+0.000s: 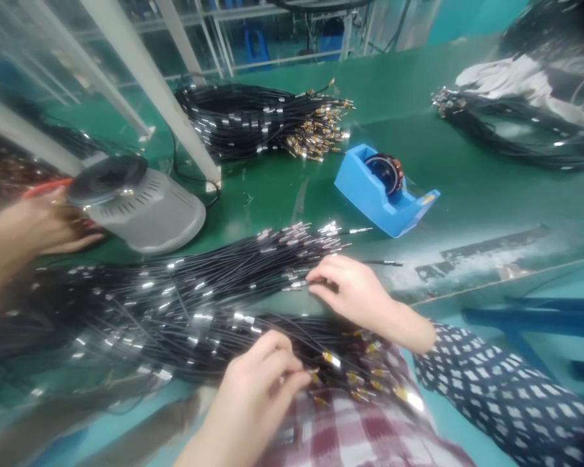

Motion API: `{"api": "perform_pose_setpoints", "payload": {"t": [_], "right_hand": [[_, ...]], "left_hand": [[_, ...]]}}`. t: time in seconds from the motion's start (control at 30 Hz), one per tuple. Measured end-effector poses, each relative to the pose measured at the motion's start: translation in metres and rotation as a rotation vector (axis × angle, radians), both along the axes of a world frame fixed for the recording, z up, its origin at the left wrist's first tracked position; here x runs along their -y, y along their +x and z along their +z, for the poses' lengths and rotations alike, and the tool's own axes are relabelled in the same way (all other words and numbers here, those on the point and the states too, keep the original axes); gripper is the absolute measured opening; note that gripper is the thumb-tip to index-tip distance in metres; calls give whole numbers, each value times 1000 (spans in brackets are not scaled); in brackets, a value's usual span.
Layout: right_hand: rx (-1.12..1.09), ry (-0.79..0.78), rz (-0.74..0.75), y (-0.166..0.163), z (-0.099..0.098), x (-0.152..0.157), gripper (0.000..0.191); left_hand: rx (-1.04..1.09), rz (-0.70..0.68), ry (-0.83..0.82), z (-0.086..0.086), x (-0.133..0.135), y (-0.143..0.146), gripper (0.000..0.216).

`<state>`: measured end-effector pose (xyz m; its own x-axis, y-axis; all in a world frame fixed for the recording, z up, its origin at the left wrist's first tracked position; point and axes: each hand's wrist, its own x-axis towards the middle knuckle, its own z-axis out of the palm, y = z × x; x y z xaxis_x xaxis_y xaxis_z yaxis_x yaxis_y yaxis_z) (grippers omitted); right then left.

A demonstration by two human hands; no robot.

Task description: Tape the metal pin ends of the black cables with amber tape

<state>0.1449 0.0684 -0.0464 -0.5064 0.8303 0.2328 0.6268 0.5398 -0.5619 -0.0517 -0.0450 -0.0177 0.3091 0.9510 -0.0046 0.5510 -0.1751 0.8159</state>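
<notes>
Apparently mid-sort, the left hand (253, 389) pinches a gold-tipped cable (316, 375) from the black cable bundle (175, 305) on the green counter (467, 175), while the right hand (355, 292) pinches silver-tipped ends (296, 283); freeing one strand calls for a fine pull.

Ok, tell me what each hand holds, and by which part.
Left hand pinches a black cable near its gold connector; right hand touches silver-tipped ends of the cable bundle.

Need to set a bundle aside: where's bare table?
Bare green table lies right of the blue tape dispenser, up to the far right coil. Crowded: the cable bundle under the left hand and right hand, and the grey machine at left.
</notes>
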Motion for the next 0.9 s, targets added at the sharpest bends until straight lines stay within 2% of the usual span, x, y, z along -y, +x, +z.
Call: {"api": "perform_pose_setpoints", "payload": {"t": [0.07, 0.13, 0.2, 0.27, 0.33, 0.4, 0.47, 0.53, 0.57, 0.63, 0.7, 0.77, 0.83, 0.9], "right_hand": [[74, 112, -31, -4, -3, -4, 9], [138, 195, -55, -6, -3, -10, 8], [163, 285, -32, -4, 1, -13, 15], [138, 410, 40, 0, 11, -11, 20], [88, 541, 143, 6, 22, -5, 22], [27, 631, 270, 10, 34, 2, 21], [-91, 641, 307, 14, 42, 5, 15], [-306, 505, 156, 16, 46, 5, 18], [-436, 370, 34, 16, 46, 3, 22], [-670, 5, -161, 14, 45, -2, 20], [-825, -355, -181, 9, 42, -6, 14], [-925, -577, -120, 2, 39, -9, 14], [-1011, -650, -90, -5, 38, -10, 17], [-1066, -654, -91, -10, 40, -11, 18]], "left_hand": [[-32, -5, -105, 4, 1, -3, 10], [-34, 25, -124, 8, -1, -6, 12], [-57, 119, 5, 12, -7, -8, 9], [-129, 229, 209, 15, -17, -6, 7], [-204, 274, 350, 17, -28, -1, 25], [-209, 187, 340, 17, -38, 4, 32], [-142, 108, 237, 17, -44, 7, 24], [-51, 149, 117, 16, -46, 6, 18], [-7, 206, 61, 15, -46, 5, 18], [76, 305, -35, 14, -44, 2, 19], [146, 347, -96, 13, -41, 1, 20], [192, 373, -114, 13, -39, 2, 19], [220, 416, -124, 14, -37, 4, 18], [239, 455, -132, 16, -36, 7, 16]]}}
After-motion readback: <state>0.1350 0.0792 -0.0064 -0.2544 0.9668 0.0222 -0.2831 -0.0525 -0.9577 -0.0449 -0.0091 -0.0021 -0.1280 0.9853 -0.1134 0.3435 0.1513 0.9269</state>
